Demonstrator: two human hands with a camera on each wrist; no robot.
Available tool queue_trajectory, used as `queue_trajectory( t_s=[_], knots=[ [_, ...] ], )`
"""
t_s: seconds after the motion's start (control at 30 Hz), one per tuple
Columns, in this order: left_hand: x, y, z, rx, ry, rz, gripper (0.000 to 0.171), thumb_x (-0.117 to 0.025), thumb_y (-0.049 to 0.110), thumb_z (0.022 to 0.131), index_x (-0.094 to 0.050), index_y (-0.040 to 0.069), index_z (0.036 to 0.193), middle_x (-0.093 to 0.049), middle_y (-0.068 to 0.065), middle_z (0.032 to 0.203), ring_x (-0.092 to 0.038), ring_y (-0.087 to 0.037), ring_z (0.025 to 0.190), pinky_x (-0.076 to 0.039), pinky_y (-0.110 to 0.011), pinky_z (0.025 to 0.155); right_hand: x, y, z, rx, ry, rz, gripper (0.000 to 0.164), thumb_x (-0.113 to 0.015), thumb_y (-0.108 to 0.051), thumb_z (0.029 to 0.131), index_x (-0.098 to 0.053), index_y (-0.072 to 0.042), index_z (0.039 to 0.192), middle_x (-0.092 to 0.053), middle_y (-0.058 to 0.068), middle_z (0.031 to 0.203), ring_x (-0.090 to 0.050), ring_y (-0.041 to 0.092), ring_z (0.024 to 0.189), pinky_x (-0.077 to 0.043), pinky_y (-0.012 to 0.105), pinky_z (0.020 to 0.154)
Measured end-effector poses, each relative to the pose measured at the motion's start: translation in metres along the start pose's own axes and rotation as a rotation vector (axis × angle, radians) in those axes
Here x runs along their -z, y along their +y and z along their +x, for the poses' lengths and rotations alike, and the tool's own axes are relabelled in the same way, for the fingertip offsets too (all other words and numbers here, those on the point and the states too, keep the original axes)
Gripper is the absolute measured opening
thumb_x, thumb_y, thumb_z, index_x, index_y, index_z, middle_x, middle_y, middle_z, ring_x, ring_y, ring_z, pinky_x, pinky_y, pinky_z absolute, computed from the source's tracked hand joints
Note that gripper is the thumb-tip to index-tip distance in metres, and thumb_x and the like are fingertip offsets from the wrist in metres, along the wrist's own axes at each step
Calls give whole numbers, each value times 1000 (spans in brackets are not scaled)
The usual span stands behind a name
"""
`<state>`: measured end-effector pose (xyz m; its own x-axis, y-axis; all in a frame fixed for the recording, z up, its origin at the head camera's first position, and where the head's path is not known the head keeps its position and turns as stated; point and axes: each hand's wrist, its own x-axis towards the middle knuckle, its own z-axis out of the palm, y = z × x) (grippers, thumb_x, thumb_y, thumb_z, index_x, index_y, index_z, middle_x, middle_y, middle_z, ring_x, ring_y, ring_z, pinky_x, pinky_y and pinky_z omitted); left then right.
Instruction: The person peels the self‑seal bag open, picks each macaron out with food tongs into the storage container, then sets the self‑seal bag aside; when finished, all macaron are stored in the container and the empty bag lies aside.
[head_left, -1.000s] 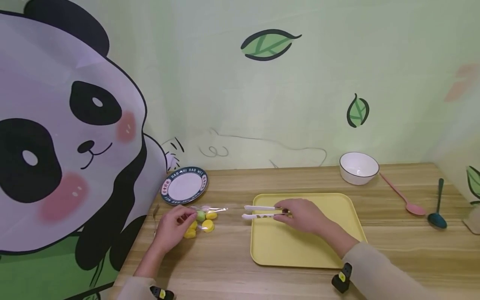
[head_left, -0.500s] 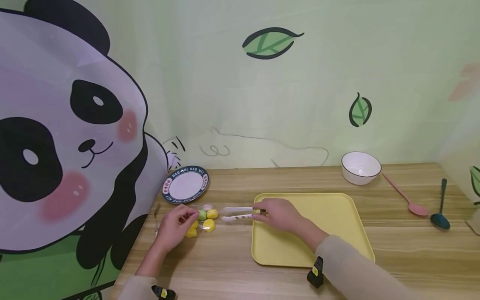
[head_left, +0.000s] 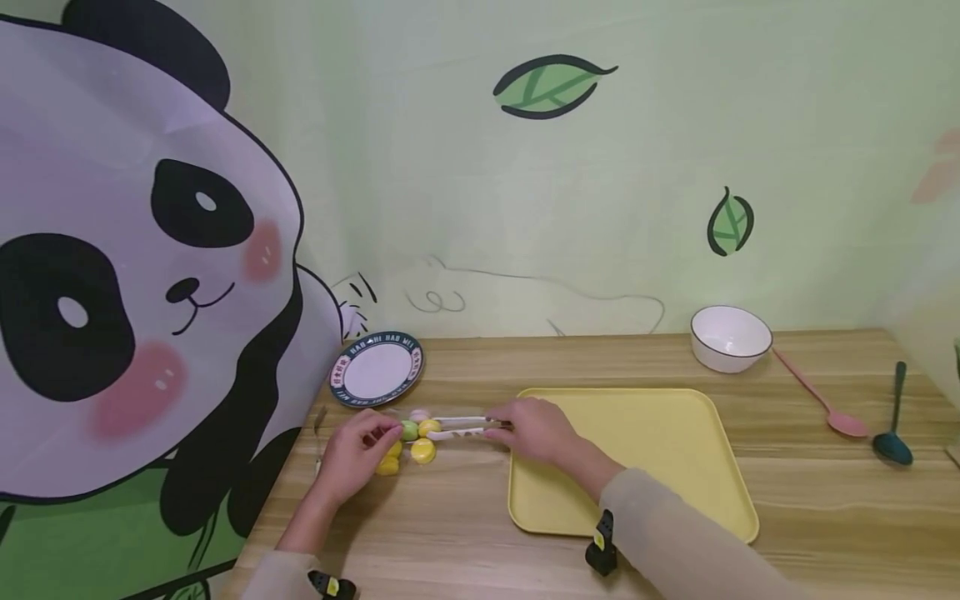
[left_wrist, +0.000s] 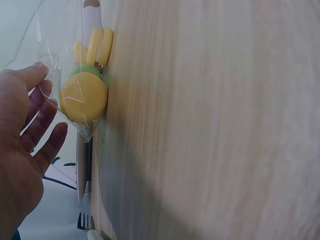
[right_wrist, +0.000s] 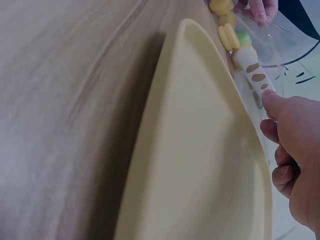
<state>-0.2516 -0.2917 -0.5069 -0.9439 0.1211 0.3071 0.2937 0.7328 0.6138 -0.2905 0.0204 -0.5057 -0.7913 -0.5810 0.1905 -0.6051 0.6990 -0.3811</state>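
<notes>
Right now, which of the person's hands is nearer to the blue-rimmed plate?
Left. The left hand is just in front of the blue-rimmed plate; the right hand, holding white tongs, is farther off, to the plate's right, by the yellow tray.

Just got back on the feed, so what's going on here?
The person's left hand pinches the clear bag, with yellow and green pieces showing through it. The right hand holds white tongs with their tips at the pieces; whether they grip one isn't clear. The right forearm crosses above the yellow tray.
</notes>
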Motion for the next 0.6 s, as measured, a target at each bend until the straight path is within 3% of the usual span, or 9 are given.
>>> queue_trajectory(
  t_s=[0.23, 0.37, 0.6],
  knots=[
    [-1, 0, 0, -8, 17, -3, 7, -68, 32, 89, -71, 28, 94, -58, 15, 88, -55, -7, 77, -50, -27, 68, 5, 5, -13, -5, 34, -21, 29, -60, -44, 92, -70, -25, 113, -60, -13, 81, -49, 6, 63, -40, 26, 53],
    [0, 0, 0, -2, 18, -2, 8, -68, 33, 89, -71, 28, 94, -58, 14, 88, -55, -8, 78, -50, -27, 69, 16, 10, -26, -11, 39, -22, 35, -58, -46, 93, -69, -23, 117, -56, -13, 76, -45, 5, 57, -38, 24, 50],
    [0, 0, 0, 1, 18, -2, 9, -68, 33, 89, -71, 27, 95, -58, 14, 87, -54, -7, 78, -50, -27, 70, 43, 33, -61, 12, 95, -19, 32, -61, -43, 91, -70, -21, 113, -55, -16, 75, -45, 3, 58, -38, 22, 51]
  ],
)
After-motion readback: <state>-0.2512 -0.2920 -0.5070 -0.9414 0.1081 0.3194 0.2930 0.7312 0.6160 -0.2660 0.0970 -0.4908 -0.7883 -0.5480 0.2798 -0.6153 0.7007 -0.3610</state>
